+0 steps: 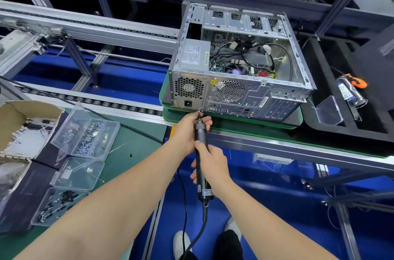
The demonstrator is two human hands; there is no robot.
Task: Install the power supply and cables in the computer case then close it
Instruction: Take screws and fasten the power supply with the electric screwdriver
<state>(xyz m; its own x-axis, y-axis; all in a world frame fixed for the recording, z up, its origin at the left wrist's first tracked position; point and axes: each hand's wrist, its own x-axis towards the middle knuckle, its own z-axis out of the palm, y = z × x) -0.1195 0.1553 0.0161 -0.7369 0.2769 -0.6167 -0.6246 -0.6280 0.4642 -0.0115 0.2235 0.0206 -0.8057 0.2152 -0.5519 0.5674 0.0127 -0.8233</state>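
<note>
- The computer case (241, 61) lies on its side in the upper centre of the frame, on a green pallet (234, 121). Its open side faces up and its rear panel faces the person.
- The power supply (195, 55) sits inside the case at its left rear corner, label up. Loose black cables (275, 48) loop over the motherboard to its right.
- The right hand (211, 163) is wrapped around the body of a black electric screwdriver (201, 153) at centre frame.
- The left hand (188, 129) curls around the tool's nose, pinching near the bit. The tip meets the rear panel's lower edge beside the power socket (the screw itself is too small to make out).
- At lower left, clear plastic boxes (91, 138) of screws and a cardboard box (23, 123) rest on the green surface (132, 153).
</note>
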